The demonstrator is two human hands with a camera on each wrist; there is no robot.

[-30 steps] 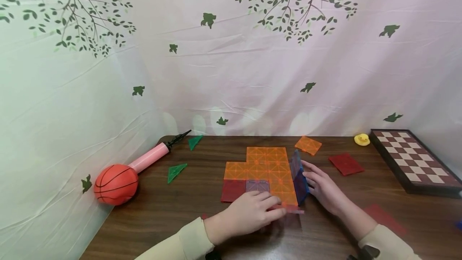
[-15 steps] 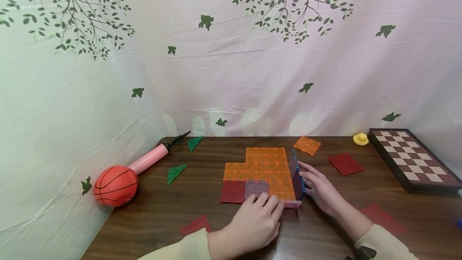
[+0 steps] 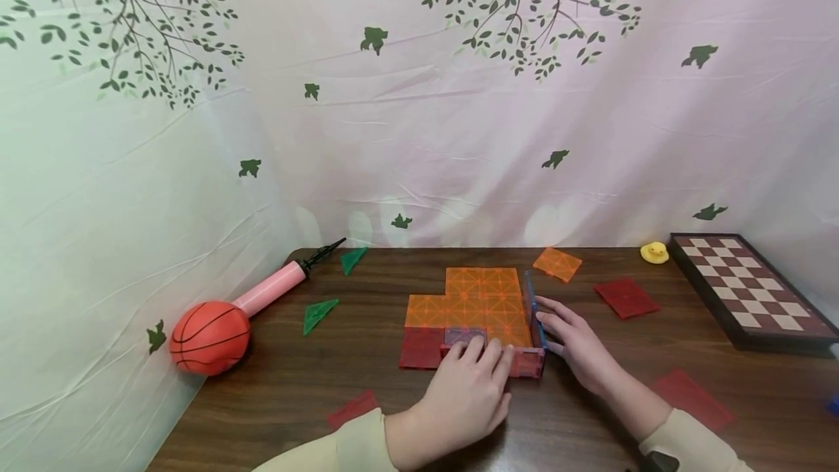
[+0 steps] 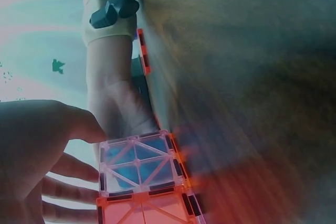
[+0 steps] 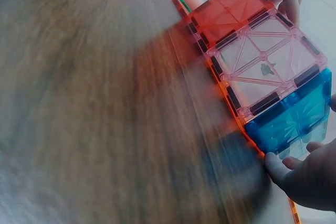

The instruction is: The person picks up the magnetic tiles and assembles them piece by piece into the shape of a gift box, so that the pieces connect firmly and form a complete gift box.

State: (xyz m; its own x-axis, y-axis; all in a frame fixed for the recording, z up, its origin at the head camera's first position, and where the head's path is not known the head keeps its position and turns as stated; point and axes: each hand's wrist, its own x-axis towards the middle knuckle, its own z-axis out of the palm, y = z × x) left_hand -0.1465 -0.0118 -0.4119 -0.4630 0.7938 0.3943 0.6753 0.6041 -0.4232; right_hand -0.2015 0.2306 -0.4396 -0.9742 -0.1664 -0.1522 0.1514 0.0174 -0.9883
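Note:
Orange magnetic tiles [image 3: 481,297] lie joined flat on the table, with a dark red tile [image 3: 421,348] and a purple tile [image 3: 464,336] along their near left side. On the near edge stands an upright wall: a red magnetic tile [image 5: 231,11] beside a clear pink tile [image 5: 262,59]. My left hand [image 3: 465,399] pinches the red tile's top edge, fingers over the far side and thumb on the near face. A blue tile wall [image 5: 291,116] stands upright on the right edge, meeting the pink tile at the corner. Extended fingers of my right hand [image 3: 580,344] touch its outer side.
Loose red tiles [image 3: 627,298] and an orange tile [image 3: 558,264] lie about. Two green triangles [image 3: 320,315] are at left, near a toy basketball [image 3: 210,337] and a pink pump [image 3: 272,288]. A rubber duck [image 3: 655,253] and a checkered board [image 3: 754,282] stand back right.
My left hand has brought the red and pink tiles down and upright onto the near edge. The blue wall has straightened, shifting slightly left with my right hand.

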